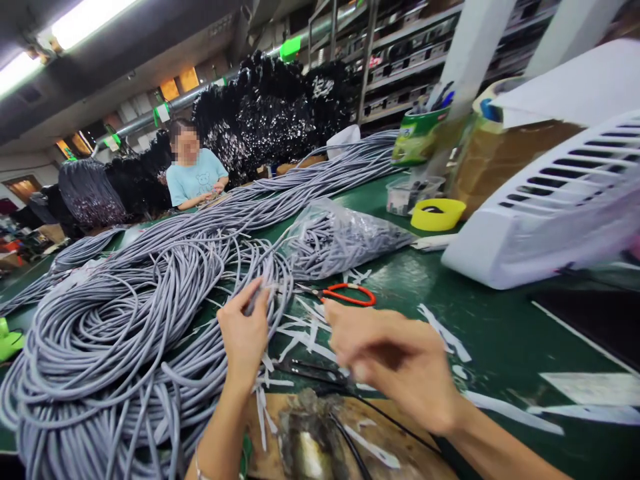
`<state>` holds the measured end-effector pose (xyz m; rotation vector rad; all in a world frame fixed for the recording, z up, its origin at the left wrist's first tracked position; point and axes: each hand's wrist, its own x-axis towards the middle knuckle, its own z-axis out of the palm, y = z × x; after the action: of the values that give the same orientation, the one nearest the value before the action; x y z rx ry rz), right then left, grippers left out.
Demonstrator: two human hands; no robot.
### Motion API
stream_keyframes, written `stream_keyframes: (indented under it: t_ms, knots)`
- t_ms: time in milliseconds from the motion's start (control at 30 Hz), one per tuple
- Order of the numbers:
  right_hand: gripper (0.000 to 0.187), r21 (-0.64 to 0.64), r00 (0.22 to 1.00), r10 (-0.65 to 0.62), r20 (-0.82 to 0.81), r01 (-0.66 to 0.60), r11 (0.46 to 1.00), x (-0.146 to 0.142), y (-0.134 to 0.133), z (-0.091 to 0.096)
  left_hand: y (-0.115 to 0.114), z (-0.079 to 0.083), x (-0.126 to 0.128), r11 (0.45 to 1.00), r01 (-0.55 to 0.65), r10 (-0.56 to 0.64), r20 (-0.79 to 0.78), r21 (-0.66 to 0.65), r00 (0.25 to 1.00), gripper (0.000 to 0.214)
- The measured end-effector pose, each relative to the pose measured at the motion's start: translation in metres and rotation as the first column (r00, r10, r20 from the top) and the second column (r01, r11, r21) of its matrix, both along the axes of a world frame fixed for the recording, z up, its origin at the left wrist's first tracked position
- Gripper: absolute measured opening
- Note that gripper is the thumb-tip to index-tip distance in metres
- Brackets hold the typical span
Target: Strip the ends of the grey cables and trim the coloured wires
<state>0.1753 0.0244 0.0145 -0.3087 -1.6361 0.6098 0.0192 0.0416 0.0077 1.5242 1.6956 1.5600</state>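
My left hand (244, 331) pinches the end of a grey cable (260, 293) that comes out of a big heap of grey cables (125, 320) on the green table (480, 320). Blurred by motion, my right hand (395, 363) hovers just right of it above white strips of paper (305, 333), fingers curled; what it holds I cannot make out. Red-handled scissors (347, 295) lie just beyond both hands. A dark tool (310, 370) lies under my right hand.
A clear bag of cut cable pieces (340, 237) lies behind the scissors. A white fan housing (555, 207), a yellow lid (437, 213), a green can (417, 133) and a cardboard box (500, 157) stand at right. A person in a light blue shirt (193, 177) sits across.
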Motion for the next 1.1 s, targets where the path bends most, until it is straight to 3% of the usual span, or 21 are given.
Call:
stream_keyframes:
  t_ms: [33, 100, 167, 267, 433, 567, 633, 767, 867, 933, 1033, 1100]
  knots:
    - [0.03, -0.009, 1.0, -0.004, -0.016, 0.003, 1.0, 0.001, -0.001, 0.001, 0.004, -0.002, -0.004, 0.999, -0.053, 0.053, 0.01, 0.009, 0.999, 0.029]
    - [0.027, -0.116, 0.992, -0.123, -0.037, 0.118, 0.986, 0.001, 0.002, -0.001, 0.008, -0.005, -0.01, 0.999, -0.035, 0.035, 0.079, -0.006, 0.996, 0.032]
    - [0.022, -0.293, 0.958, -0.287, 0.026, 0.281, 0.914, -0.002, 0.008, -0.007, 0.007, -0.006, -0.009, 0.998, 0.055, -0.054, 0.134, -0.003, 0.989, 0.03]
    - [0.044, -0.387, 0.933, -0.343, 0.111, 0.358, 0.85, -0.013, 0.017, -0.016, 0.0, -0.004, 0.002, 0.99, 0.139, -0.136, 0.184, -0.001, 0.973, 0.024]
    - [0.067, -0.493, 0.946, -0.244, 0.212, 0.319, 0.81, -0.027, 0.018, -0.02, -0.005, -0.003, 0.013, 0.979, 0.205, -0.198, 0.265, 0.004, 0.944, 0.027]
    - [0.035, -0.557, 0.973, -0.141, 0.185, 0.222, 0.8, -0.029, 0.02, -0.023, -0.005, -0.005, 0.016, 0.961, 0.273, -0.246, 0.33, -0.036, 0.911, 0.031]
    - [0.025, -0.566, 0.978, -0.144, 0.153, 0.206, 0.798, -0.027, 0.022, -0.024, -0.006, -0.004, 0.018, 0.949, 0.313, -0.276, 0.366, -0.045, 0.889, 0.031]
    - [0.03, -0.552, 0.977, -0.17, 0.131, 0.214, 0.806, -0.022, 0.025, -0.023, -0.007, 0.0, 0.017, 0.969, 0.245, -0.234, 0.43, 0.03, 0.872, 0.035]
    - [0.027, -0.479, 0.949, -0.23, 0.216, 0.308, 0.822, -0.02, 0.026, -0.02, -0.009, 0.004, 0.016, 0.973, 0.218, -0.229, 0.468, 0.079, 0.853, 0.039]
    - [0.021, -0.386, 0.902, -0.348, 0.256, 0.426, 0.819, -0.019, 0.028, -0.02, -0.01, 0.005, 0.017, 0.972, 0.211, -0.235, 0.478, 0.103, 0.846, 0.04]
    - [0.017, -0.247, 0.783, -0.565, 0.26, 0.619, 0.745, -0.01, 0.036, -0.02, -0.011, 0.005, 0.018, 0.97, 0.211, -0.243, 0.483, 0.121, 0.841, 0.04]
    - [0.017, -0.21, 0.666, -0.712, 0.222, 0.746, 0.632, 0.002, 0.044, -0.018, -0.011, 0.005, 0.016, 0.973, 0.186, -0.232, 0.502, 0.14, 0.833, 0.04]
